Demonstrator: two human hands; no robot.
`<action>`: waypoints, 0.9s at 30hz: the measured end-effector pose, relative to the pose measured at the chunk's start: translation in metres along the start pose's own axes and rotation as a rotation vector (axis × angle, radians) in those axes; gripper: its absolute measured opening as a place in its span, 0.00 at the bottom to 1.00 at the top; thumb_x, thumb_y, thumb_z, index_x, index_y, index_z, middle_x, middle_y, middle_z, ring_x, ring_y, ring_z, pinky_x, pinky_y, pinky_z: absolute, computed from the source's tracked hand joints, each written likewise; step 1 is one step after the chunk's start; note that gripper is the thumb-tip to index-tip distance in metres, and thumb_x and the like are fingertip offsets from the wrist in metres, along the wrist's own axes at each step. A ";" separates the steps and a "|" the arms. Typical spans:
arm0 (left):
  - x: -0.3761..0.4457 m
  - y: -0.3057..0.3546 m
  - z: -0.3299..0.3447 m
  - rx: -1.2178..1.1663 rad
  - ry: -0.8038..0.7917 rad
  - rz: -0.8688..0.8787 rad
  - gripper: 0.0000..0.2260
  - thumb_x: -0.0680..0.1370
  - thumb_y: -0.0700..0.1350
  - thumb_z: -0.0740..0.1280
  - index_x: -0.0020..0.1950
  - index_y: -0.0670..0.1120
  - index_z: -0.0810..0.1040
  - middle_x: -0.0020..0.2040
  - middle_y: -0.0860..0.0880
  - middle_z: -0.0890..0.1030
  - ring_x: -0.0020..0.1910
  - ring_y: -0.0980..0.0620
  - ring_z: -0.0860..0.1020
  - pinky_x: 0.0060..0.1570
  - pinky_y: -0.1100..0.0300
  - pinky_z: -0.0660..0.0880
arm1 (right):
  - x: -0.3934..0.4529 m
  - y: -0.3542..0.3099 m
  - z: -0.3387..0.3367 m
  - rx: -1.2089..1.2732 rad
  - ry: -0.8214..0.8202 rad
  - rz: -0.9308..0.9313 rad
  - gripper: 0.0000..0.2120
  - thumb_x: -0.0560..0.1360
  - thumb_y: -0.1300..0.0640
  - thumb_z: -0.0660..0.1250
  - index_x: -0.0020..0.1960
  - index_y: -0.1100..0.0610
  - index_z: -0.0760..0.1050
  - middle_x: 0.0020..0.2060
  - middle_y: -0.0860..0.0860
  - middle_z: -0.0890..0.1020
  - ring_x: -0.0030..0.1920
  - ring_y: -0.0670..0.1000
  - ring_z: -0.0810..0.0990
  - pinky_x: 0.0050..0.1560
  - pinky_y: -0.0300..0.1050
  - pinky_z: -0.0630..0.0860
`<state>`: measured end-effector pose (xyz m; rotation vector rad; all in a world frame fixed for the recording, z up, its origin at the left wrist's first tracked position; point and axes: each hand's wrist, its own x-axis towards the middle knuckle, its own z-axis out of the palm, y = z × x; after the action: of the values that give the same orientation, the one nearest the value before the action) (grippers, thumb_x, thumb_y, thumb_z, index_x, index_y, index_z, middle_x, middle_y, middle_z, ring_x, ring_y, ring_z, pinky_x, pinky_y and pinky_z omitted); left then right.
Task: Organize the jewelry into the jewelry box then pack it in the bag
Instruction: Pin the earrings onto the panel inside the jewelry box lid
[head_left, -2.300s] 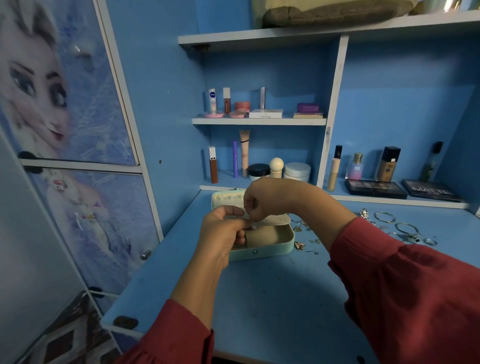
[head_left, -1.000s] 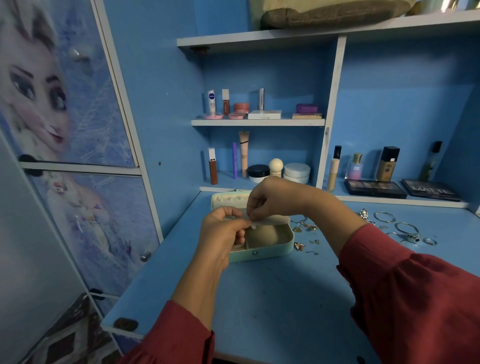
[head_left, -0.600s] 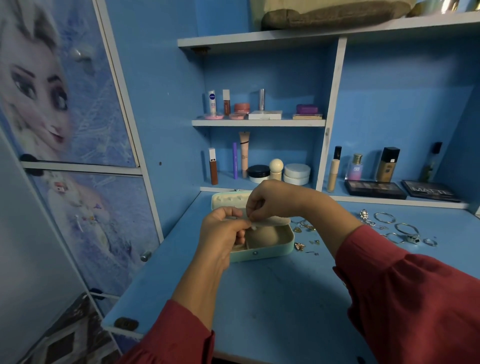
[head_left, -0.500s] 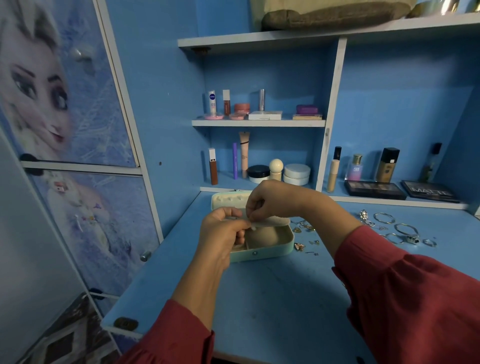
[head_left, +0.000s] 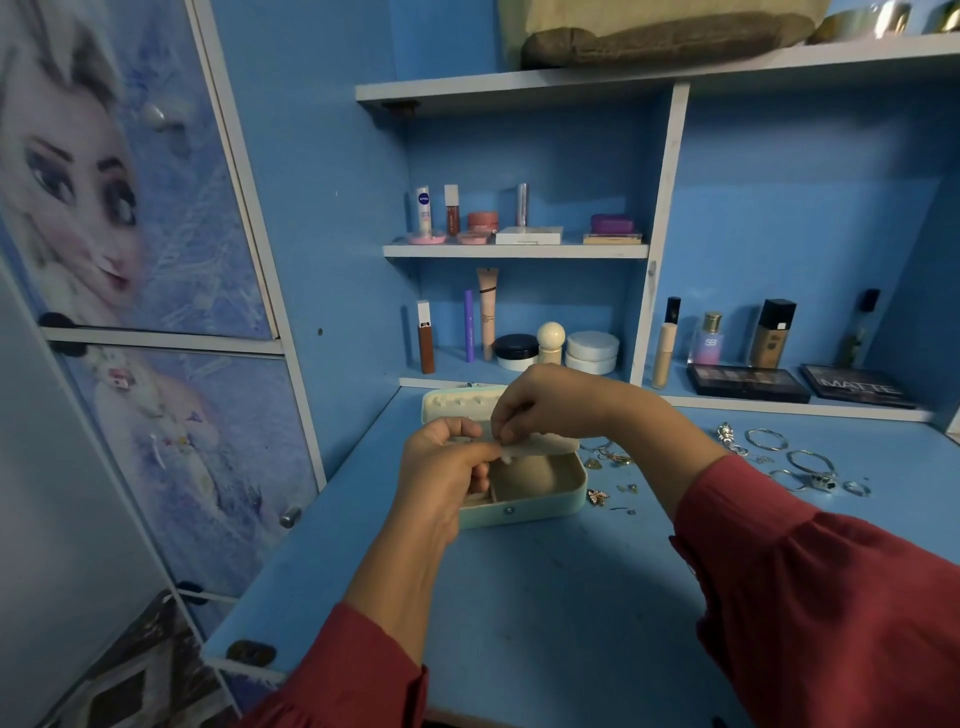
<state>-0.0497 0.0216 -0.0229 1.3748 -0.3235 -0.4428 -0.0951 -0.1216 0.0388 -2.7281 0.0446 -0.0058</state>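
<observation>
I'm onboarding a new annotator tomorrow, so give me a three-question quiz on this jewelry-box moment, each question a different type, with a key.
1. True or false: the jewelry box is open on the desk.
2. Where do the loose bangles lie relative to the box? A) on the person's left of it B) on the person's right of it C) inside it
3. Fill in: both the left hand and the right hand are working together just above the ____.

Key: 1 true. 2 B. 3 box; the fingertips meet as if pinching something small, though the piece itself is too small to make out.
</observation>
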 end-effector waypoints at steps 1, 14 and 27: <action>0.000 0.000 0.000 0.002 -0.001 0.001 0.12 0.70 0.28 0.69 0.40 0.43 0.73 0.23 0.50 0.71 0.22 0.54 0.66 0.24 0.63 0.67 | -0.001 0.000 0.000 -0.001 0.000 -0.001 0.07 0.75 0.59 0.68 0.50 0.51 0.82 0.41 0.40 0.80 0.43 0.41 0.76 0.49 0.38 0.73; 0.000 0.000 0.001 -0.009 0.006 -0.003 0.13 0.68 0.26 0.69 0.40 0.43 0.73 0.25 0.49 0.71 0.24 0.54 0.66 0.23 0.63 0.67 | -0.001 -0.003 0.006 -0.093 0.050 0.013 0.07 0.76 0.54 0.67 0.50 0.54 0.82 0.41 0.43 0.80 0.44 0.45 0.77 0.47 0.41 0.75; -0.001 0.000 0.000 0.010 -0.001 -0.001 0.12 0.70 0.28 0.68 0.41 0.43 0.73 0.24 0.50 0.71 0.24 0.54 0.67 0.24 0.63 0.68 | 0.002 -0.002 0.004 -0.096 0.045 0.040 0.03 0.74 0.54 0.68 0.45 0.52 0.80 0.41 0.45 0.81 0.42 0.46 0.78 0.47 0.44 0.76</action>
<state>-0.0501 0.0221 -0.0232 1.3847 -0.3262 -0.4431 -0.0927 -0.1186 0.0358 -2.8221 0.1156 -0.0543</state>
